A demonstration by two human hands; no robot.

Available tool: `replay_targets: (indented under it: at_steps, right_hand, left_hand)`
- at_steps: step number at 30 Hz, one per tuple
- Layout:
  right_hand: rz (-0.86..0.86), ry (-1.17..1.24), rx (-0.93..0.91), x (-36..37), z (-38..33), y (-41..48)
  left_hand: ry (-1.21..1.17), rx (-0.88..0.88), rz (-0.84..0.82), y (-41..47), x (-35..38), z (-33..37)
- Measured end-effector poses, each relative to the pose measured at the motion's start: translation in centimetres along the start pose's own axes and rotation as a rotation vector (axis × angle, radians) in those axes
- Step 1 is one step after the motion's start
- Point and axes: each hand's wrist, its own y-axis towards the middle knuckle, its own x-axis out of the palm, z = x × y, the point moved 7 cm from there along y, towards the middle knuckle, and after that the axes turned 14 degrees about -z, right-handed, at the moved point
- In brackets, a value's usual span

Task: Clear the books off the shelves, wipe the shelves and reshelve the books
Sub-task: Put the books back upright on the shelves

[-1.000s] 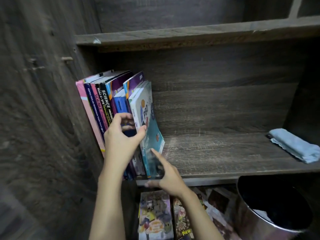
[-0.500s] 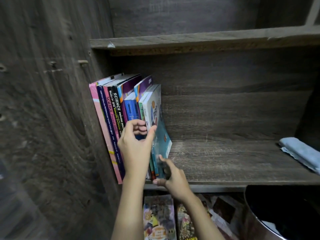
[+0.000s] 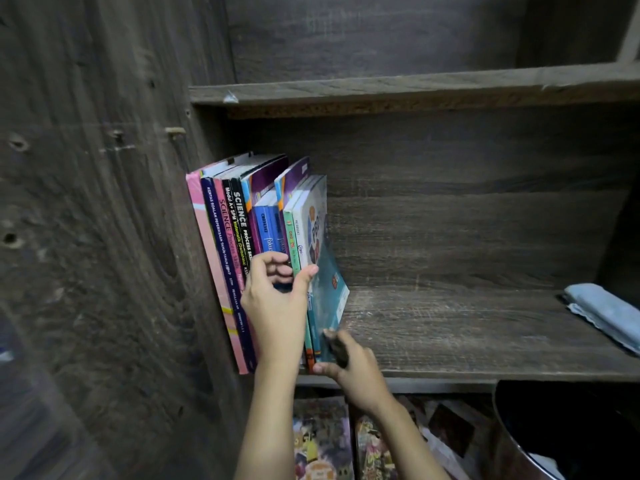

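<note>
A row of books (image 3: 239,237) stands at the left end of the wooden shelf (image 3: 467,337), leaning against the side panel. The outermost one is a white and teal PBD book (image 3: 320,244), its lower part bowed out to the right. My left hand (image 3: 277,303) holds the row at mid height: its fingers curl over the blue spines and its thumb presses the PBD book. My right hand (image 3: 353,365) pinches the PBD book's bottom front corner, thumb at the spine foot and fingers on the cover.
A folded light blue cloth (image 3: 606,313) lies at the shelf's right end. The upper shelf (image 3: 415,88) holds no books in view. Below, colourful comic books (image 3: 322,441) lie flat, and a dark round bin (image 3: 568,431) stands at the lower right.
My right hand has slid left along the shelf edge, pressing the PBD book's foot toward the row. The books stand more upright. My left hand has kept its hold.
</note>
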Motion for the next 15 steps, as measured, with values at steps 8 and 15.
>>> replay_targets:
  at_steps: [8, 15]
  right_hand:
    - [0.093, 0.036, -0.038, -0.3, -2.0, -0.1]
    - [0.151, -0.191, -0.046, -0.3, -3.6, -0.9]
  left_hand:
    - [-0.015, -0.057, -0.078, 0.4, -0.2, 0.1]
    - [-0.03, -0.002, -0.097, 0.5, 0.1, 0.2]
